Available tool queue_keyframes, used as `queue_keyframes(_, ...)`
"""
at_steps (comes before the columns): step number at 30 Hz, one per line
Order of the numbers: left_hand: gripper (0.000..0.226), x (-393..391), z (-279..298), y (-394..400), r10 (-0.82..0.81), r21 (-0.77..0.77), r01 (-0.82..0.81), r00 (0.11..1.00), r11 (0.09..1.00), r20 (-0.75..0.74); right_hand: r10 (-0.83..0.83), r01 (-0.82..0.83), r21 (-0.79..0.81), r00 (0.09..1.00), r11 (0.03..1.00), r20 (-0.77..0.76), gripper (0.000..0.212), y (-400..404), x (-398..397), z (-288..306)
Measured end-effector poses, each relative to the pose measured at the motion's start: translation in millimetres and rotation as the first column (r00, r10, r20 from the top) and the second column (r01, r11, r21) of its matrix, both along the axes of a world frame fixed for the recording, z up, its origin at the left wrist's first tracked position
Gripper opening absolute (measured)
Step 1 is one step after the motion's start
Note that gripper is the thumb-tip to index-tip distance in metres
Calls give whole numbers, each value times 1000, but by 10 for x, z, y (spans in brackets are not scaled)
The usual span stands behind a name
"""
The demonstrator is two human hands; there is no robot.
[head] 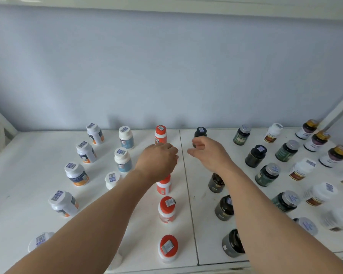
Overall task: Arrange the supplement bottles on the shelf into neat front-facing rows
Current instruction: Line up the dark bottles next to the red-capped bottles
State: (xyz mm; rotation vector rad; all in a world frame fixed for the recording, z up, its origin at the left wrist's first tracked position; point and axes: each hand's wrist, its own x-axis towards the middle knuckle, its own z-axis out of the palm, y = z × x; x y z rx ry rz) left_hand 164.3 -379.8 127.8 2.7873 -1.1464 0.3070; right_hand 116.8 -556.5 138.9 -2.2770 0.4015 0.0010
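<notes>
Head view is showing both arms reaching over the white shelf (28, 175), where supplement bottles are standing in columns running front to back; the left hand (156, 161) is covering a bottle in the orange-capped column (166, 209), fingers curled downward, though whether this grip is holding it I cannot tell; the right hand (208, 153) is hovering loosely open, holding nothing, just in front of the black-capped bottle (200, 133) at the back; judging by this, the middle columns are being straightened; next move is probably calling for squaring that rear bottle in line, label forward
</notes>
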Motion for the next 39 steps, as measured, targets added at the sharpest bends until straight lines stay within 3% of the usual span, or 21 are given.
queue_keyframes(7,32,351,-106,-591,123,6,-123,992,992,-39,-11,12,-15,1000,1000,21,47,-730,431,-92)
queue_keyframes(16,34,663,-269,-994,220,43,-216,966,975,-139,125,-128,-19,986,992,-109,74,-1043,1085,-423)
queue_keyframes(21,36,832,-333,-1139,229,98,-212,947,972,-226,162,-165,-16,979,986,-123,41,-1127,1238,-504)
queue_keyframes(25,44,877,-338,-1248,260,64,-257,872,964,-414,168,-169,-35,985,985,-41,28,-1203,1265,-375)
queue_keyframes(32,49,1039,-293,-1425,216,-90,-333,771,939,-599,150,-150,0,988,989,24,29,-1261,1297,-49)
queue_keyframes(39,42,1138,-249,-1456,127,-192,-319,756,928,-641,86,-84,-22,995,996,55,31,-1293,1343,41)
